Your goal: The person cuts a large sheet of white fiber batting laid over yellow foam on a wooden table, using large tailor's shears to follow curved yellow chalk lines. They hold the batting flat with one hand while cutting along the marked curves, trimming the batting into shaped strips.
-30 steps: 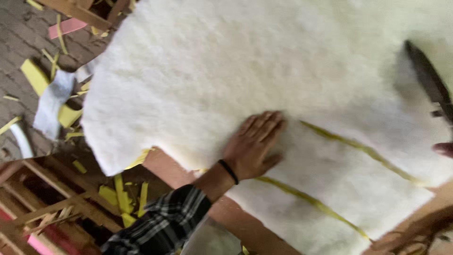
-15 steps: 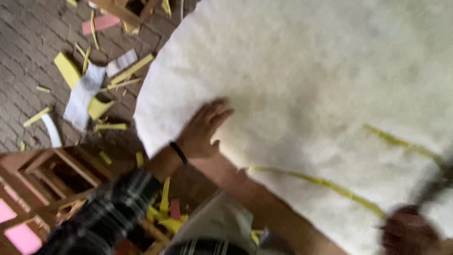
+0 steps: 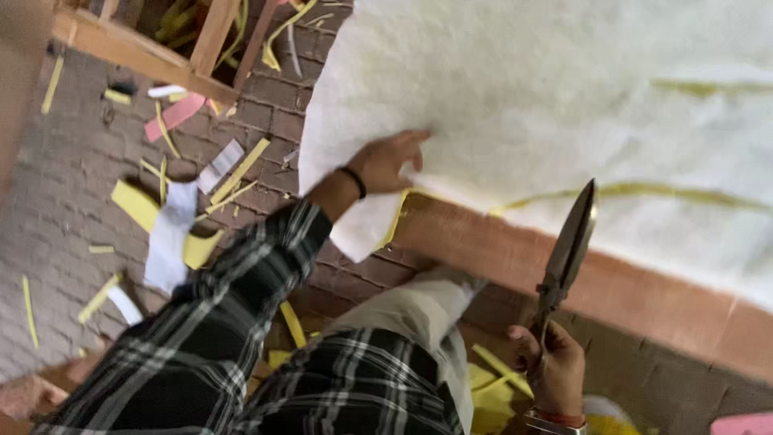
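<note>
Left hand: spread flat on white fleece sheet, pinning its corner to the bench | Right hand: closed around shears (blades together, point up, clear of sheet) | Floor: yellow scraps

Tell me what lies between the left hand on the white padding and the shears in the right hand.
In the head view, the table's brown wooden edge lies between the left hand and the shears, with white padding above.
</note>
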`<state>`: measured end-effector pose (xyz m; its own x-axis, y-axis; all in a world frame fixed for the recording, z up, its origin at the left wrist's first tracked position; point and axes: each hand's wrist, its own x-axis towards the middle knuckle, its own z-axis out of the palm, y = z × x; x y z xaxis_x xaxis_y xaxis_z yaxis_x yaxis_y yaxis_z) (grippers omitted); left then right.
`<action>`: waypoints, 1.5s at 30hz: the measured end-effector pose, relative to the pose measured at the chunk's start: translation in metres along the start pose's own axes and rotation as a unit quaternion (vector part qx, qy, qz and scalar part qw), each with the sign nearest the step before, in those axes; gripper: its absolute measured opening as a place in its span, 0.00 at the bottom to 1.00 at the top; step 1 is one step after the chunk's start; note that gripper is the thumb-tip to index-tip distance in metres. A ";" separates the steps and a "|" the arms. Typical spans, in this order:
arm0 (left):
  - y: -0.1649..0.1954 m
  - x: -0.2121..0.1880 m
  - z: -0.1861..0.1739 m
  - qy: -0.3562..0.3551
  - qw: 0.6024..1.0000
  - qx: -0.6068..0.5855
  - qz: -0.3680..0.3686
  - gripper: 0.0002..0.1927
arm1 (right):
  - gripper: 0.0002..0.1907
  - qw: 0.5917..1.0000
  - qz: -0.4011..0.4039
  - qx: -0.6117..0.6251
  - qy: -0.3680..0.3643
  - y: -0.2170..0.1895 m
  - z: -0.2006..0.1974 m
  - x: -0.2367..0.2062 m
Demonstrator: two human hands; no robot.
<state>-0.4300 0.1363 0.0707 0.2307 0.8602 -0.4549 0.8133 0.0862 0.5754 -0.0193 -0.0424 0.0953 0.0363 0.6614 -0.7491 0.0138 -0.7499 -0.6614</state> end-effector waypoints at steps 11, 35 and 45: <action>0.045 -0.012 0.013 0.030 0.956 0.260 0.132 0.40 | 0.19 0.993 0.080 0.065 0.053 0.082 0.130 -0.121; -0.008 -0.015 0.016 -0.035 0.949 0.160 0.268 0.21 | 0.34 0.942 0.111 -0.279 0.153 0.065 0.286 -0.119; 0.047 -0.010 0.003 -0.146 0.746 0.390 0.520 0.17 | 0.34 0.950 0.048 -0.252 0.177 0.091 0.268 -0.126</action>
<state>-0.3922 0.1306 0.1003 0.9672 0.1030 -0.2321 0.1514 -0.9678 0.2013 -0.2905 -0.1903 0.1192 0.3935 0.6103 -0.6875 0.4670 -0.7769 -0.4223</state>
